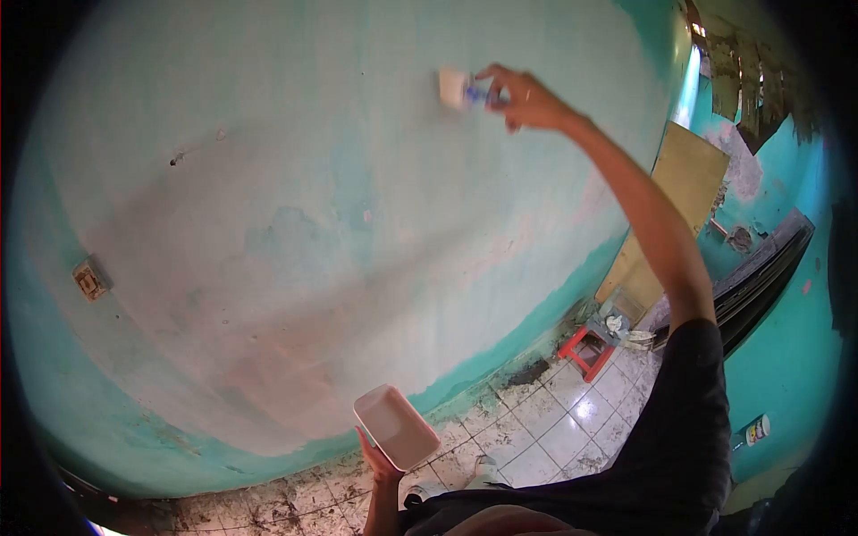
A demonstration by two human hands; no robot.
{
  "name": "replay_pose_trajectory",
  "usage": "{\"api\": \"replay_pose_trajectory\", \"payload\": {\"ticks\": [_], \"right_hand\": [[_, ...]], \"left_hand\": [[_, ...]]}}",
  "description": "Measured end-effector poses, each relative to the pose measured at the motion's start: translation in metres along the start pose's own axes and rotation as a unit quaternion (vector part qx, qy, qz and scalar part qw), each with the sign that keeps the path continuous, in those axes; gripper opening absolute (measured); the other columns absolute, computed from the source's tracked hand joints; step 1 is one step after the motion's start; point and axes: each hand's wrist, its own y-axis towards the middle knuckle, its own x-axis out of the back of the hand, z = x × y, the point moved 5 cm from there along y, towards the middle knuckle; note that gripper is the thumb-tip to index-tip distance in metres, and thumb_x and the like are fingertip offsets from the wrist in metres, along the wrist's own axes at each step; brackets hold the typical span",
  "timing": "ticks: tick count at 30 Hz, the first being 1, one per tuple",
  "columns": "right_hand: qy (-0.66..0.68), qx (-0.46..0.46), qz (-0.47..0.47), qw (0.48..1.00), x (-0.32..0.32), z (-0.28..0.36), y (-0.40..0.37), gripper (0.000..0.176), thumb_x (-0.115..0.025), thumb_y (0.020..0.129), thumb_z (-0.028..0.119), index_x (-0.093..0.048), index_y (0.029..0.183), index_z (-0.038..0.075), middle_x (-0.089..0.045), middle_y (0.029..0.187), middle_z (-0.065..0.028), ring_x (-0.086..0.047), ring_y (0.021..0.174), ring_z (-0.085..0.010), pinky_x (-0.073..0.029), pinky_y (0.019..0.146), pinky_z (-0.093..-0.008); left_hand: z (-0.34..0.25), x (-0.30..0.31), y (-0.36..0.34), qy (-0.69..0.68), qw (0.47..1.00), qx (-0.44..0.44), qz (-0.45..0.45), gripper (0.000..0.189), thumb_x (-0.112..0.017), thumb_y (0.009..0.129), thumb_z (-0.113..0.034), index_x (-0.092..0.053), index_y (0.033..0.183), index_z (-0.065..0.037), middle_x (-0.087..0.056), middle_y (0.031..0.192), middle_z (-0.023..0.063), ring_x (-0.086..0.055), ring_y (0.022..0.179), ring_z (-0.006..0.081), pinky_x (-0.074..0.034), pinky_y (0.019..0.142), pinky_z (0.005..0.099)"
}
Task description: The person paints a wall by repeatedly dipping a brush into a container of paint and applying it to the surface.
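Note:
My right hand (523, 98) is raised to the wall, its fingers closed around the blue handle of a paintbrush (454, 88). The pale bristle end lies at the wall surface, slightly blurred. Low in front of me, my left hand (381, 462) grips a rectangular plastic tub (397, 429) from its left side. White or pale paint seems to coat the inside of the tub, though its depth is hard to judge. Over the turquoise wall (340, 205) spreads a patchy whitish coat, with turquoise showing along the edges and bottom.
A red stool (587, 354) with things on it stands by the wall on the right. Behind it lean a tan board (663, 223) and dark panels (760, 277). A wall socket (90, 280) is at left. The tiled floor (536, 438) is strewn with dirt.

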Motion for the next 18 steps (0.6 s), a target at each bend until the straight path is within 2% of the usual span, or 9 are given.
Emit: {"api": "replay_pose_trajectory", "payload": {"ticks": [2, 3, 4, 5, 11, 12, 13, 14, 18], "right_hand": [[-0.167, 0.146, -0.124, 0.967, 0.055, 0.014, 0.040, 0.033, -0.068, 0.085, 0.011, -0.064, 0.117, 0.004, -0.068, 0.081, -0.0109, -0.067, 0.071, -0.0220, -0.053, 0.066, -0.0361], [-0.195, 0.118, -0.142, 0.963, 0.079, 0.034, 0.054, 0.033, -0.069, 0.083, 0.016, -0.067, 0.114, 0.003, -0.070, 0.085, -0.0122, -0.067, 0.078, -0.0239, -0.052, 0.073, -0.0375], [-0.206, 0.192, -0.184, 0.942, 0.102, 0.050, 0.065, 0.027, -0.066, 0.083, 0.018, -0.068, 0.105, 0.003, -0.071, 0.086, -0.0167, -0.069, 0.080, -0.0308, -0.054, 0.073, -0.0416], [-0.184, 0.144, -0.260, 0.937, 0.123, 0.058, 0.085, 0.030, -0.065, 0.087, 0.012, -0.068, 0.113, -0.002, -0.066, 0.067, -0.0109, -0.057, 0.056, -0.0172, -0.047, 0.055, -0.0317], [-0.288, 0.173, -0.356, 0.872, 0.135, 0.035, 0.139, 0.036, -0.060, 0.089, 0.013, -0.063, 0.121, -0.002, -0.065, 0.075, -0.0240, -0.057, 0.059, -0.0265, -0.049, 0.057, -0.0334], [-0.354, 0.218, -0.322, 0.851, 0.113, 0.013, 0.148, 0.029, -0.060, 0.088, 0.012, -0.068, 0.112, -0.003, -0.066, 0.072, -0.0207, -0.058, 0.057, -0.0240, -0.048, 0.055, -0.0341], [-0.302, 0.165, -0.248, 0.906, 0.078, 0.017, 0.126, 0.025, -0.062, 0.082, 0.015, -0.065, 0.104, 0.003, -0.069, 0.086, -0.0232, -0.068, 0.081, -0.0400, -0.054, 0.073, -0.0482], [-0.263, 0.132, -0.232, 0.927, 0.039, 0.013, 0.104, 0.029, -0.059, 0.080, 0.011, -0.061, 0.107, 0.003, -0.067, 0.084, -0.0264, -0.066, 0.079, -0.0453, -0.054, 0.072, -0.0533], [-0.218, 0.080, -0.115, 0.966, -0.084, -0.020, 0.004, 0.027, -0.055, 0.084, 0.003, -0.053, 0.111, 0.001, -0.064, 0.077, -0.0269, -0.063, 0.072, -0.0461, -0.048, 0.069, -0.0551]], "left_hand": [[0.000, 0.003, 0.005, -0.004, 1.000, 0.003, -0.005, 0.087, -0.045, 0.089, -0.077, -0.047, 0.142, -0.008, -0.055, 0.137, 0.0133, -0.054, 0.121, 0.0334, -0.045, 0.103, 0.0498], [0.004, 0.006, 0.009, -0.022, 1.000, 0.018, 0.002, 0.087, -0.045, 0.089, -0.077, -0.048, 0.141, -0.007, -0.055, 0.136, 0.0132, -0.055, 0.121, 0.0332, -0.045, 0.103, 0.0498], [0.008, 0.005, 0.014, -0.042, 0.999, 0.033, 0.010, 0.087, -0.046, 0.088, -0.077, -0.048, 0.141, -0.007, -0.056, 0.136, 0.0131, -0.055, 0.121, 0.0330, -0.045, 0.103, 0.0497], [0.009, 0.002, 0.015, -0.047, 0.998, 0.031, 0.010, 0.087, -0.046, 0.088, -0.077, -0.048, 0.141, -0.007, -0.056, 0.136, 0.0131, -0.055, 0.121, 0.0330, -0.045, 0.103, 0.0497], [0.016, -0.008, 0.037, -0.030, 0.998, 0.048, 0.030, 0.087, -0.044, 0.089, -0.077, -0.048, 0.141, -0.007, -0.056, 0.136, 0.0127, -0.055, 0.122, 0.0322, -0.045, 0.104, 0.0481], [0.018, -0.007, 0.039, -0.039, 0.998, 0.041, 0.034, 0.085, -0.041, 0.091, -0.075, -0.045, 0.144, -0.009, -0.054, 0.138, 0.0132, -0.054, 0.123, 0.0336, -0.044, 0.105, 0.0501], [0.020, -0.005, 0.043, -0.050, 0.997, 0.036, 0.038, 0.083, -0.038, 0.093, -0.074, -0.042, 0.147, -0.012, -0.051, 0.141, 0.0136, -0.053, 0.125, 0.0350, -0.044, 0.105, 0.0520], [0.022, 0.001, 0.046, -0.049, 0.997, 0.040, 0.036, 0.083, -0.038, 0.093, -0.074, -0.042, 0.147, -0.012, -0.051, 0.141, 0.0136, -0.053, 0.125, 0.0350, -0.044, 0.105, 0.0520], [0.023, 0.009, 0.057, -0.045, 0.997, 0.051, 0.024, 0.087, -0.038, 0.092, -0.075, -0.041, 0.147, -0.008, -0.051, 0.141, 0.0151, -0.053, 0.124, 0.0350, -0.043, 0.106, 0.0516]]}}
